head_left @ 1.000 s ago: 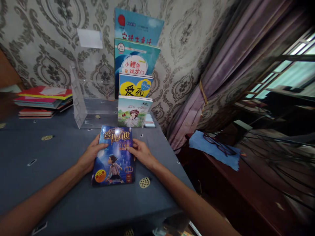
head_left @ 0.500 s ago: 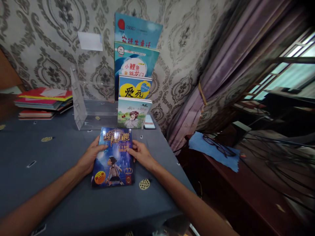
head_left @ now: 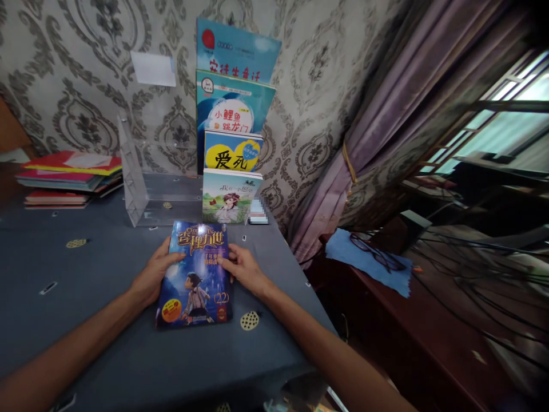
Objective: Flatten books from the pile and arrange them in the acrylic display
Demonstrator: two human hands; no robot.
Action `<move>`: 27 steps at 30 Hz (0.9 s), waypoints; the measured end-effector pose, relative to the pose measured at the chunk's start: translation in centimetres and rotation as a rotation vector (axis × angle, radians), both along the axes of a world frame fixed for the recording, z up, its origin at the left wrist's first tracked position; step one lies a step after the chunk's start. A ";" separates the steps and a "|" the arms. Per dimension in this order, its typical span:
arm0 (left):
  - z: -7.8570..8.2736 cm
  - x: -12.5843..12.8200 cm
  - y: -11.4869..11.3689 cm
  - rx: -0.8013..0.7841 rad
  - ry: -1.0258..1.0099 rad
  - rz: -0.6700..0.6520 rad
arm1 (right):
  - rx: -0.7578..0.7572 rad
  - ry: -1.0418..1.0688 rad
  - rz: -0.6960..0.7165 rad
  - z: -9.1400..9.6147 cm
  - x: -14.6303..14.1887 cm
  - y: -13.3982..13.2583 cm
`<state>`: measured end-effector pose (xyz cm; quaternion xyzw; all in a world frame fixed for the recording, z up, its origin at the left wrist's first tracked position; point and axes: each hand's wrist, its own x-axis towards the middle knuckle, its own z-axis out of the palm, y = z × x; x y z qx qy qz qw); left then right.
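A blue storybook (head_left: 195, 274) with a cartoon boy on its cover lies flat on the grey-blue tablecloth (head_left: 98, 332). My left hand (head_left: 151, 276) grips its left edge, thumb on the cover. My right hand (head_left: 242, 267) grips its right edge, thumb on the cover too. Just beyond the book stands a clear acrylic tiered rack (head_left: 143, 189). Its right half holds several children's books (head_left: 229, 154) stepped one above another; its left half has no books in it.
A stack of thin colourful books (head_left: 64, 177) lies at the back left. Patterned wallpaper runs behind the rack. To the right hang purple curtains (head_left: 386, 114), and a dark wooden ledge carries a blue cloth with glasses (head_left: 373, 257) and cables.
Both hands have stayed on the book's edges. The book and the view have shifted only slightly.
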<state>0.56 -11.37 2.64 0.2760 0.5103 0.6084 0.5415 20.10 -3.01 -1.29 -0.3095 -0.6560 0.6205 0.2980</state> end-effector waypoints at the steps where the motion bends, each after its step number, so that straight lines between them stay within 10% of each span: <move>1: 0.0 0.0 0.0 0.005 0.004 -0.002 | 0.003 0.002 0.000 0.0 0.0 0.0; 27: -1.1 -1.5 0.4 0.109 0.393 -0.055 | 0.071 0.012 -0.046 0.2 -0.1 -0.5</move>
